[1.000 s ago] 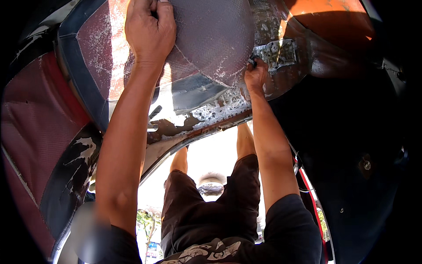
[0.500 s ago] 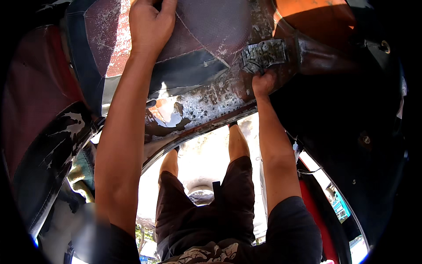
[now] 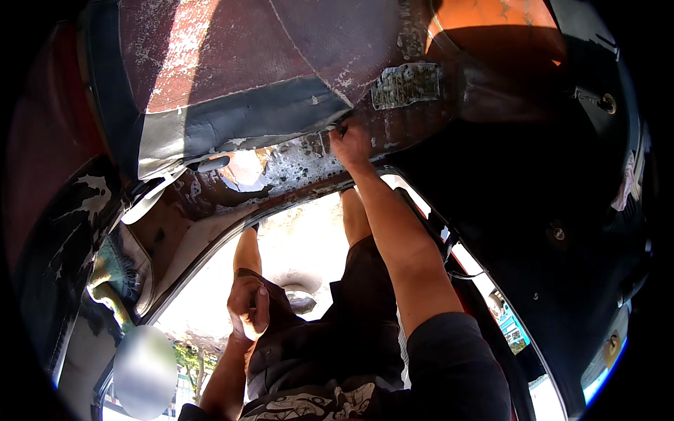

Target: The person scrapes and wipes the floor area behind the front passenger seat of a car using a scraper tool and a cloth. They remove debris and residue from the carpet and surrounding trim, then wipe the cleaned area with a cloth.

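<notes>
My right hand (image 3: 351, 145) is closed at the lower corner of a maroon seat cover (image 3: 232, 63) with grey trim. Its fingertips meet the trim's edge, and a small dark bit shows by them; whether they pinch the edge or something else is hidden. Just beyond is a worn, grimy rectangular patch (image 3: 406, 85) on the rusty brown metal floor (image 3: 382, 133). My left hand (image 3: 249, 307) is drawn back in front of my thigh, fingers curled in. Anything inside it is out of sight.
A curved door sill (image 3: 281, 208) runs between me and the peeling metal. An orange panel (image 3: 491, 28) lies at the far right, beside a dark door panel (image 3: 533, 189). Torn black trim (image 3: 77, 217) and greenish padding (image 3: 112, 270) stand at the left.
My left hand has come off the seat cover and back to my thigh. My right hand has moved left, from the grimy patch to the trim's corner. The view has shifted slightly.
</notes>
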Demonstrator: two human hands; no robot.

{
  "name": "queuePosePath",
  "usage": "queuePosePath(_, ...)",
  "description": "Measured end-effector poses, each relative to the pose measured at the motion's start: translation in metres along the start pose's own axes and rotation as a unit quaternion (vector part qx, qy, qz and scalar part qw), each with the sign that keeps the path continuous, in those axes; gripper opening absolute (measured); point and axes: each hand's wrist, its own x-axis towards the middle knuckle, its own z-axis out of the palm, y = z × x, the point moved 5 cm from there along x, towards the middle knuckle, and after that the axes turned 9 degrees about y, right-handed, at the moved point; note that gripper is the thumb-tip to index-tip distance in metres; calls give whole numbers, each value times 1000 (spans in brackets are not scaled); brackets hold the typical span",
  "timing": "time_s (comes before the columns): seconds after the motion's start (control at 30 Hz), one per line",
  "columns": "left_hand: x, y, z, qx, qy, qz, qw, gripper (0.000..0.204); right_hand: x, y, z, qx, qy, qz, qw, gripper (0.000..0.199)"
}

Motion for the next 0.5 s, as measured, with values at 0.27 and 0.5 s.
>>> queuePosePath(0.27,-134,-118,-41,99,82,-320,939,31,149,160,-157,-333,61,207,918,59)
queuePosePath(0.5,-136,-195,-36,148,54,-377,913,31,173,230,-118,-526,-213,-61,821,61)
